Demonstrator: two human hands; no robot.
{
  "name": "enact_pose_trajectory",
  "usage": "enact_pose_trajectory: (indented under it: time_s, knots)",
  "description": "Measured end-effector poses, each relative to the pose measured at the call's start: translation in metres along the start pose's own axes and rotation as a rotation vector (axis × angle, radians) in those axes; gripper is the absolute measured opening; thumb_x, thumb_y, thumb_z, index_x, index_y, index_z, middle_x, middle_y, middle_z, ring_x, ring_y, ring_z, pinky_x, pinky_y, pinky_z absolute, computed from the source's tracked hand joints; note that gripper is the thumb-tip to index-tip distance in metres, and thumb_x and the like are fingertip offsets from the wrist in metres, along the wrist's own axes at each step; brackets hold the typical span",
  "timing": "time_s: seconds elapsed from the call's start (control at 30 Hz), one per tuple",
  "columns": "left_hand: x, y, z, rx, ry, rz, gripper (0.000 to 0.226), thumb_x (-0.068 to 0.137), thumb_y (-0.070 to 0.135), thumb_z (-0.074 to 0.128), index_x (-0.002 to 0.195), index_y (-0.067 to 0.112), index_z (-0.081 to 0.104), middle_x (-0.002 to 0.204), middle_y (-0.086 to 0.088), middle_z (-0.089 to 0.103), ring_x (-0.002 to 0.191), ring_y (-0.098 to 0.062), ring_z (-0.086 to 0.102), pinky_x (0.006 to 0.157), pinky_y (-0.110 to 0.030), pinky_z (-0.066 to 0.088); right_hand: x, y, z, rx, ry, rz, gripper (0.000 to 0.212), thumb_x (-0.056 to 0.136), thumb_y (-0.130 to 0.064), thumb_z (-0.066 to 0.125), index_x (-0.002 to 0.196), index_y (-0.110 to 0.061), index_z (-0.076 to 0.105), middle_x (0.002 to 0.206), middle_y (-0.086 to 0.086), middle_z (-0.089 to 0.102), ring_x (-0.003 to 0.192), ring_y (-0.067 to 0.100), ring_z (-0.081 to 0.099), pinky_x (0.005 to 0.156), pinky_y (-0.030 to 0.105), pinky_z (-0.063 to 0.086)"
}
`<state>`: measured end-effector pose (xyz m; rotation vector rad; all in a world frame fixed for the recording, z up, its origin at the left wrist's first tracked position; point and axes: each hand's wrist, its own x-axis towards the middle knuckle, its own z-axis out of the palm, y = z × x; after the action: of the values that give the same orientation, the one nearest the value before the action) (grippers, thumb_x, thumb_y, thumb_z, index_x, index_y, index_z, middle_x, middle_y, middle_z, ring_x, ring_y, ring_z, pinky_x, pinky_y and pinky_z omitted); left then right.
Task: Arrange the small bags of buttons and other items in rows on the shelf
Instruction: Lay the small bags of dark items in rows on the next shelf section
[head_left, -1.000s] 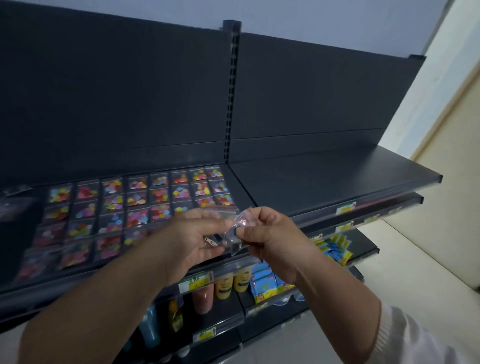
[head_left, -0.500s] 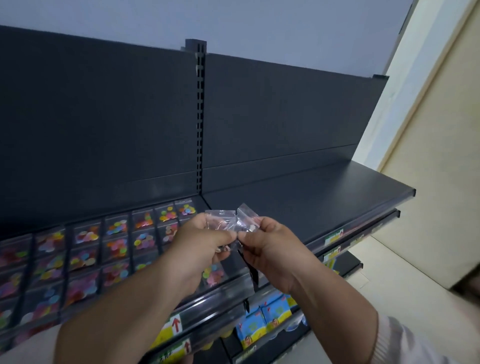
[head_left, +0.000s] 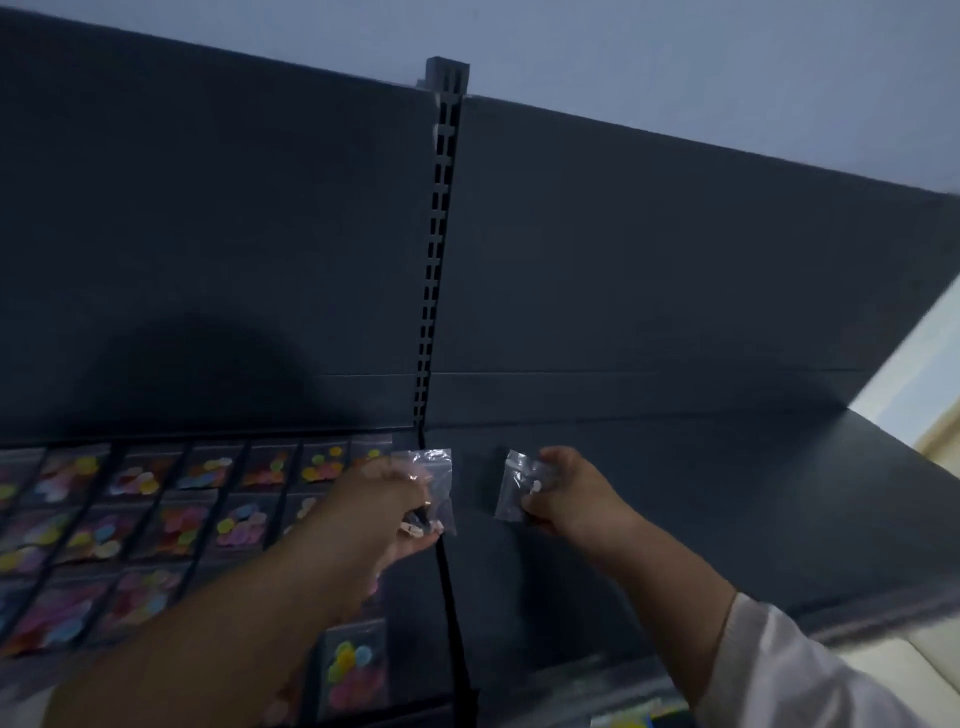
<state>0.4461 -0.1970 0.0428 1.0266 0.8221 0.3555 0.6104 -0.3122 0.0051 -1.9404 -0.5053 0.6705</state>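
Clear plastic, twice over: one small bag (head_left: 434, 480) pinched in the left hand (head_left: 387, 506), another small bag (head_left: 515, 486) pinched in the right hand (head_left: 569, 496). Left bag sticking up and to the right past the fingertips, its lower edge caught between thumb and fingers, some pale small items bunched at the bottom near the thumb. Right bag hanging to the left of the knuckles, gripped along its right edge, fingers curled shut on it, one pale bit visible inside. Both bags held apart from each other, just above the dark shelf (head_left: 701, 519), either side of the slotted upright (head_left: 439, 260); whether either touches the shelf surface, hard to tell through the blur. Left bag right over the seam between the two shelf sections. To the left, rows of button bags (head_left: 171, 519) laid flat, bright colours inside, the nearest row partly hidden under the left forearm. White sleeve (head_left: 789, 670) on the right arm, at lower right.
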Motion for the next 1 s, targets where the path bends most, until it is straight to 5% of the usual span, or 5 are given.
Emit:
enact_pose_trajectory:
  time_s: [0.13, 0.37, 0.53, 0.7, 1.0]
  knots:
    - [0.02, -0.004, 0.026, -0.033, 0.106, 0.039, 0.013, 0.087, -0.005, 0.056, 0.08, 0.006, 0.06, 0.055, -0.006, 0.062, 0.051, -0.015, 0.056, 0.054, -0.028, 0.052, 0.055, -0.004, -0.01, -0.154, -0.13, -0.088, 0.06, 0.081, 0.0, 0.06, 0.133, -0.017, 0.036, 0.104, 0.006, 0.058, 0.078, 0.016, 0.06, 0.073, 0.033, 0.056]
    - [0.04, -0.015, 0.048, -0.129, 0.27, 0.065, 0.013, 0.088, -0.005, 0.052, 0.086, 0.006, 0.059, 0.086, -0.017, 0.06, 0.073, -0.023, 0.057, 0.051, -0.026, 0.055, 0.115, 0.0, -0.021, -0.459, -0.21, -0.238, 0.062, 0.085, -0.011, 0.059, 0.14, -0.02, 0.032, 0.11, 0.003, 0.058, 0.098, 0.019, 0.06, 0.089, 0.035, 0.052]
    - [0.039, -0.019, 0.062, -0.132, 0.287, 0.072, 0.02, 0.089, -0.006, 0.051, 0.093, 0.007, 0.066, 0.082, -0.014, 0.07, 0.07, -0.021, 0.062, 0.059, -0.028, 0.054, 0.111, 0.019, -0.036, -0.79, -0.17, -0.532, 0.057, 0.093, -0.025, 0.053, 0.145, -0.019, 0.03, 0.149, 0.005, 0.029, 0.134, 0.022, 0.034, 0.108, 0.025, 0.028]
    - [0.041, -0.019, 0.072, -0.118, 0.289, 0.081, 0.022, 0.088, -0.006, 0.051, 0.099, 0.006, 0.066, 0.085, -0.014, 0.071, 0.072, -0.021, 0.064, 0.059, -0.027, 0.056, 0.11, 0.039, -0.039, -1.115, -0.426, -0.682, 0.064, 0.099, -0.048, 0.028, 0.151, -0.019, 0.005, 0.158, -0.006, -0.009, 0.144, 0.012, -0.014, 0.119, 0.031, -0.003]
    - [0.057, -0.019, 0.093, -0.069, 0.316, 0.074, 0.015, 0.088, -0.006, 0.05, 0.096, 0.002, 0.06, 0.083, -0.015, 0.06, 0.071, -0.021, 0.056, 0.065, -0.031, 0.054, 0.107, 0.052, -0.03, -1.106, -0.368, -0.668, 0.071, 0.096, -0.055, 0.024, 0.151, -0.018, -0.003, 0.159, -0.001, -0.009, 0.145, 0.013, -0.012, 0.115, 0.032, -0.011]
